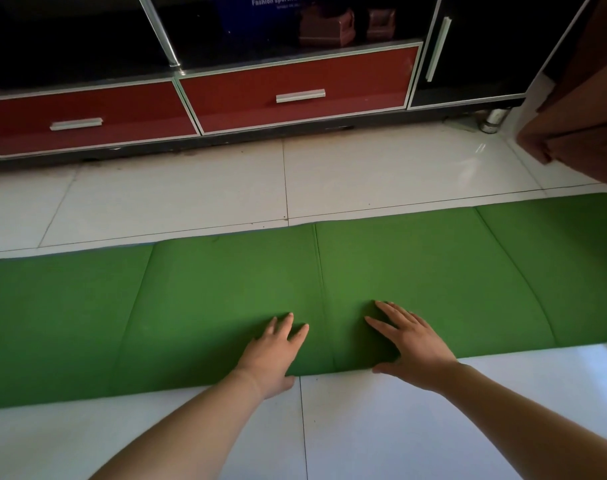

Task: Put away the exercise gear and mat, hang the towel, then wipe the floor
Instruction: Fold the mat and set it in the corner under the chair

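Green mat [191,306], laid flat along the white tiled floor [177,199], reaching from the far left edge of view to the far right, crossed by shallow fold creases. Beyond its far edge, at left, a red drawer front [87,116] with a pale bar pull, set low in a dark cabinet [70,46]. Nearer, just left of the middle crease: left hand [272,355] palm down on the near edge of the mat, fingers [287,323] straight and slightly spread, flat on the green surface, heel of the hand over the edge toward the tile. Just right of that crease: right hand [413,348] likewise palm down, fingers [394,315] spread and pressed flat on the mat, thumb along the line where mat meets floor. Behind, a second red drawer [295,91], then a dark door with a long upright handle [437,46], a metal cabinet foot [492,121] on the tile, and at far right brown cloth [579,116] hanging down near the mat's far edge.
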